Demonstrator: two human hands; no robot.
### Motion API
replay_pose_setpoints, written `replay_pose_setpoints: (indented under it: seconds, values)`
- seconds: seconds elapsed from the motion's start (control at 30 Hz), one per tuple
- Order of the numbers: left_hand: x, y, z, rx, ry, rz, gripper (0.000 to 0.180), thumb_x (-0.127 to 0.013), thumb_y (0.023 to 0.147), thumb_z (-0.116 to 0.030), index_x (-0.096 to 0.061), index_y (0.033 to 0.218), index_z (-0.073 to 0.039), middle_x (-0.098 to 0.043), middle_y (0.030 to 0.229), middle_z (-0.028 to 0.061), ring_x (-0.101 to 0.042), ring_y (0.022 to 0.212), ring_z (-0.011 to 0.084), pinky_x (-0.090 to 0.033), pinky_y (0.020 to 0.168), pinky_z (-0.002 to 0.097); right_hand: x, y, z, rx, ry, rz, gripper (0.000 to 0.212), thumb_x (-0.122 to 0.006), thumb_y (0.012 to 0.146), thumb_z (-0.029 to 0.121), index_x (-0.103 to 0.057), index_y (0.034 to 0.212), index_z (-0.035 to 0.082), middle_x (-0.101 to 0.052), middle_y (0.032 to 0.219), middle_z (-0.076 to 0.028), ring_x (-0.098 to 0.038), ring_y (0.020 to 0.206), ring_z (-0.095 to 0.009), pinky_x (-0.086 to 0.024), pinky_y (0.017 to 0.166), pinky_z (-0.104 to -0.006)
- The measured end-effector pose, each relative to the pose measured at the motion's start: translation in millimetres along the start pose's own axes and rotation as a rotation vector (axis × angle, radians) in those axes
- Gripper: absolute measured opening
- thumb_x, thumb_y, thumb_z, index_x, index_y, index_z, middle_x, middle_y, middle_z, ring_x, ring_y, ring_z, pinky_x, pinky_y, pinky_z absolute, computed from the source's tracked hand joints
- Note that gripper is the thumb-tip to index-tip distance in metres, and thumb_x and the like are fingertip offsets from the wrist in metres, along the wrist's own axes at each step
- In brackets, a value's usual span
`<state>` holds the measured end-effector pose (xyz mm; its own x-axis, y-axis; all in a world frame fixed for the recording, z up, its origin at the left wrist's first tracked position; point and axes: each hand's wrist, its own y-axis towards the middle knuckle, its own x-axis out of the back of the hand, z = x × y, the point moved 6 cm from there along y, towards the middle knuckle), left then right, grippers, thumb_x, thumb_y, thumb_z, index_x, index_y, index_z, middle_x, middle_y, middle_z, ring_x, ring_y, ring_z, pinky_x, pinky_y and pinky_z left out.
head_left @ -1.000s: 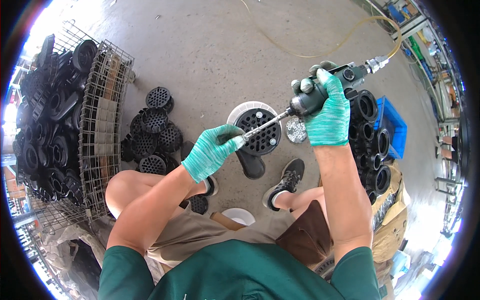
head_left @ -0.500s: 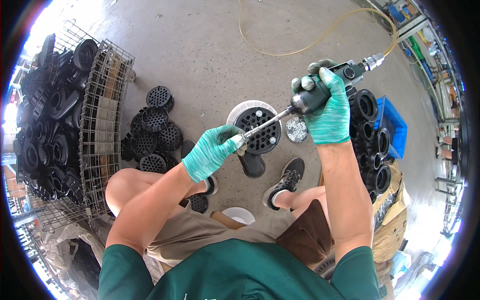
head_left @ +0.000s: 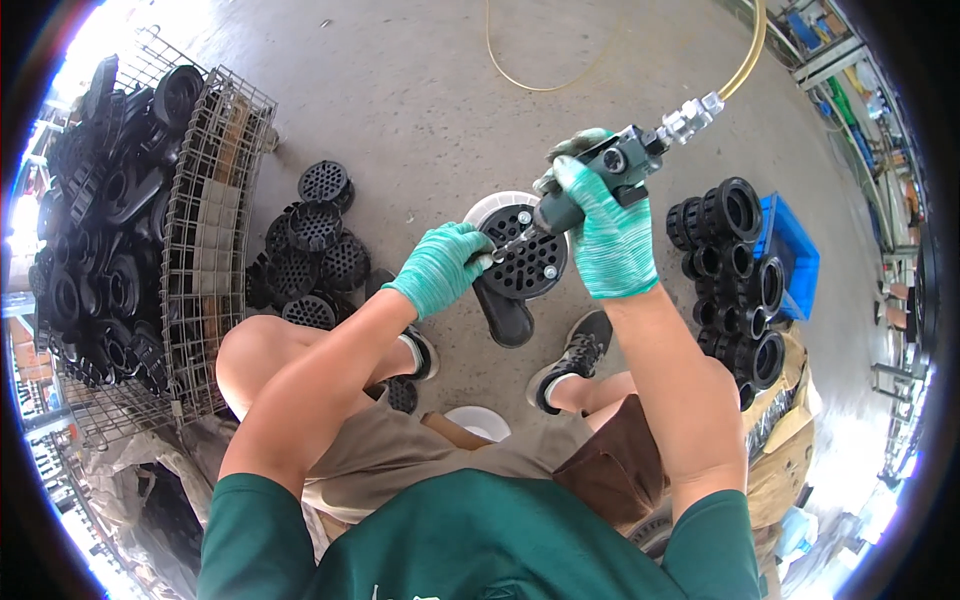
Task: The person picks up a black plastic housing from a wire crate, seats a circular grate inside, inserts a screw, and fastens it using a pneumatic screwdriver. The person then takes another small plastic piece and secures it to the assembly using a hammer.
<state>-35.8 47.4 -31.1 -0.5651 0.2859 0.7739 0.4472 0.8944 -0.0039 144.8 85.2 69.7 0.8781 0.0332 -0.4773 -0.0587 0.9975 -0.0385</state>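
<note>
My right hand, in a green and white glove, grips a dark pneumatic screwdriver. Its thin bit slants down to the left, over a round black perforated cover. Two pale round screw heads or washers sit on the cover. My left hand is closed in a pinch at the cover's left edge, right by the bit's tip. Whatever small thing those fingers hold is too small to make out. A black elongated part juts out under the cover toward me. Beneath is a white round support.
At left a wire cage is heaped with black parts, beside a pile of perforated covers. Black rings are stacked at right, next to a blue crate. A yellowish hose runs from the screwdriver. A white bowl lies between my legs.
The screwdriver and my right hand have moved left and nearer to my left hand. Its bit now points into the cover's left edge. The dish of small pieces is now hidden.
</note>
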Motion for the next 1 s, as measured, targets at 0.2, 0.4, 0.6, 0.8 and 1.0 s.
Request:
replay_pose_setpoints:
  seconds: [0.2,0.4,0.6,0.8,1.0]
  values:
    - [-3.5,-1.5,0.1,-0.031,0.100,-0.006,0.020,-0.074,0.087,-0.015,-0.070,0.103,-0.005,-0.068,0.097,0.0142,-0.063,0.091,0.0368,-0.052,0.084,0.0463,4.7,1.4,-10.2,0.005,0.013,-0.022,0.028,-0.070,0.091,0.001,-0.060,0.115,0.008,-0.067,0.102,-0.005,-0.067,0.087,-0.017,-0.057,0.081,-0.0325]
    - [-3.5,-1.4,-5.2,-0.044,0.218,0.070,0.019,-0.072,0.086,-0.013,-0.068,0.103,-0.005,-0.066,0.098,0.0148,-0.062,0.091,0.0380,-0.051,0.084,0.0484,15.3,5.0,-21.1,-0.038,0.050,-0.054,0.029,-0.071,0.089,0.003,-0.058,0.114,0.009,-0.064,0.100,-0.006,-0.067,0.088,-0.021,-0.059,0.083,-0.0398]
    - [-6.1,0.6,-3.6,-0.014,0.134,0.102,0.017,-0.072,0.086,-0.010,-0.069,0.102,-0.004,-0.066,0.100,0.0164,-0.062,0.095,0.0392,-0.052,0.086,0.0482,19.6,8.9,-26.9,-0.044,0.049,-0.052,0.030,-0.071,0.089,0.003,-0.059,0.115,0.009,-0.064,0.100,-0.007,-0.067,0.087,-0.020,-0.060,0.080,-0.0389]
    - [-1.2,0.4,-3.2,-0.009,0.062,0.123,0.017,-0.071,0.084,-0.005,-0.069,0.101,-0.002,-0.067,0.101,0.0188,-0.063,0.096,0.0406,-0.053,0.085,0.0468,9.5,10.6,-29.7,-0.058,0.021,-0.007,0.031,-0.069,0.089,0.000,-0.059,0.117,0.009,-0.066,0.101,-0.008,-0.067,0.085,-0.021,-0.059,0.077,-0.0382]
    - [1.4,0.8,-4.0,-0.016,0.004,0.131,0.017,-0.070,0.083,-0.003,-0.068,0.101,-0.002,-0.067,0.099,0.0195,-0.064,0.094,0.0410,-0.052,0.084,0.0469,-3.6,11.1,-27.0,-0.069,-0.047,0.038,0.030,-0.067,0.090,-0.002,-0.059,0.117,0.007,-0.067,0.101,-0.009,-0.068,0.084,-0.021,-0.059,0.077,-0.0366]
